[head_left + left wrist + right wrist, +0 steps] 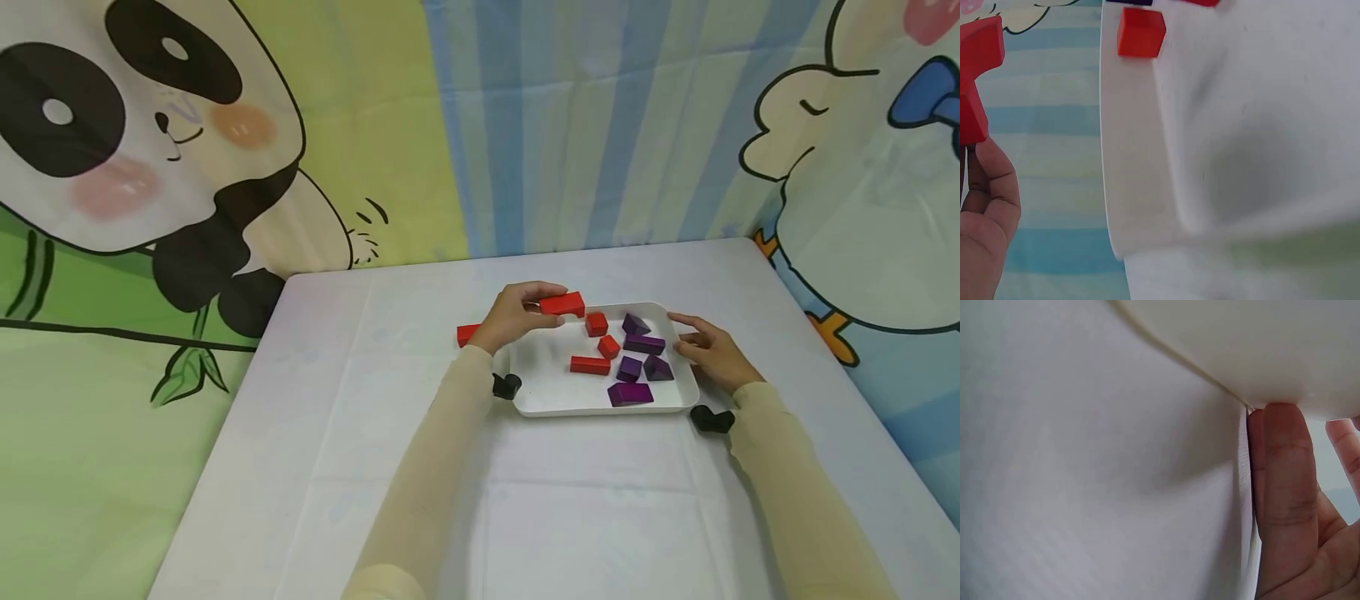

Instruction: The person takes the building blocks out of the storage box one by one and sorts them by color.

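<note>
My left hand (506, 318) pinches a red arch block (562, 305) between thumb and fingers, above the far edge of a white tray (542, 371). In the left wrist view the curved notch of the arch block (984, 53) shows beside the tray wall (1135, 144). At the tray's right side, my right hand (708, 352) touches the rim. Its fingers (1288, 481) lie fairly straight against the outer wall in the right wrist view. Inside the tray are a red cube (596, 324), another small red block (608, 347) and a red bar (590, 365).
Several purple blocks, among them a long bar (643, 344) and a triangular one (658, 368), lie in the tray's right half. Another red block (467, 335) is on the white tabletop (360, 417), partly behind the left hand. Printed cloth (555, 125) stands behind the table.
</note>
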Tool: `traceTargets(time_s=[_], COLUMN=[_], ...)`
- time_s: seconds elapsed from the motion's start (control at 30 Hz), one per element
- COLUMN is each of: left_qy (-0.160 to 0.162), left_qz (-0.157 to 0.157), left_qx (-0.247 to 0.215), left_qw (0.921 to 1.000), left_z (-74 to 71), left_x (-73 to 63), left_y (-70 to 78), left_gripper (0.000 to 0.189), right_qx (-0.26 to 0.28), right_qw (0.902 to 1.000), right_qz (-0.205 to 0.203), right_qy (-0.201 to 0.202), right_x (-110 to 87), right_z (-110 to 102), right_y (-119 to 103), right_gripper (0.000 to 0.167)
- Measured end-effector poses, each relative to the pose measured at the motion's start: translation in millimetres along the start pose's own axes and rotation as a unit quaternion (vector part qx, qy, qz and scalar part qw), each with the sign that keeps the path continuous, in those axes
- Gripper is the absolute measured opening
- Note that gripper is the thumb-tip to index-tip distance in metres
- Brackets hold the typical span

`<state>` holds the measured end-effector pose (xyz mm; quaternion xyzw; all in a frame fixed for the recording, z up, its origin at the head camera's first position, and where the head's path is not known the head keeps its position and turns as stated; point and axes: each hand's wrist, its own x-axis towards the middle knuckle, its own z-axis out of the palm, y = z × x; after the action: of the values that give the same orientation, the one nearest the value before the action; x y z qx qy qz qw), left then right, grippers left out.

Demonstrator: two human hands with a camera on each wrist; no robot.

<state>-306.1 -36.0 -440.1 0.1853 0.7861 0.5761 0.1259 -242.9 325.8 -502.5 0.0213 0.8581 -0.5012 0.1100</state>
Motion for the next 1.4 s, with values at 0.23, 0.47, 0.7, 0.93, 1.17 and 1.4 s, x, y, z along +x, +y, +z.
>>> traceTargets(time_s=[0.23, 0.47, 0.7, 0.93, 1.17, 1.4], left_qy=[0.031, 0.047, 0.06, 0.074, 0.078, 0.077], left_qz=[0.003, -0.009, -0.033, -0.049, -0.081, -0.111], left_qx=[0.01, 0.023, 0.028, 0.052, 0.072, 0.076], left_qw=[0.9995, 0.9986, 0.9973, 0.9947, 0.9911, 0.988], left_z=[-27.8, -59.4, -95.7, -131.7, -150.3, -158.3], left_x=[-13.7, -26.8, -45.8, -63.4, -71.6, -78.6], left_y=[-9.8, -22.4, -35.5, -52.0, -70.0, -85.9], left_gripper=[0.044, 0.044, 0.045, 0.047, 0.047, 0.047], right_qx=[0.008, 0.003, 0.001, -0.008, -0.009, 0.005], right_qw=[0.9998, 0.9999, 1.0, 0.9999, 0.9999, 0.9999], right_qz=[0.02, 0.012, 0.006, 0.012, 0.011, 0.011], right_qy=[-0.001, 0.002, -0.003, -0.003, -0.003, -0.001], right_x=[-0.8, -0.3, 1.5, 1.2, 3.2, 2.8], right_z=[0.5, 0.1, 1.1, -2.2, -3.4, 1.4], right_y=[1.8, 3.3, 2.5, 0.6, 2.8, -1.1], right_gripper=[0.067, 0.067, 0.067, 0.067, 0.067, 0.068])
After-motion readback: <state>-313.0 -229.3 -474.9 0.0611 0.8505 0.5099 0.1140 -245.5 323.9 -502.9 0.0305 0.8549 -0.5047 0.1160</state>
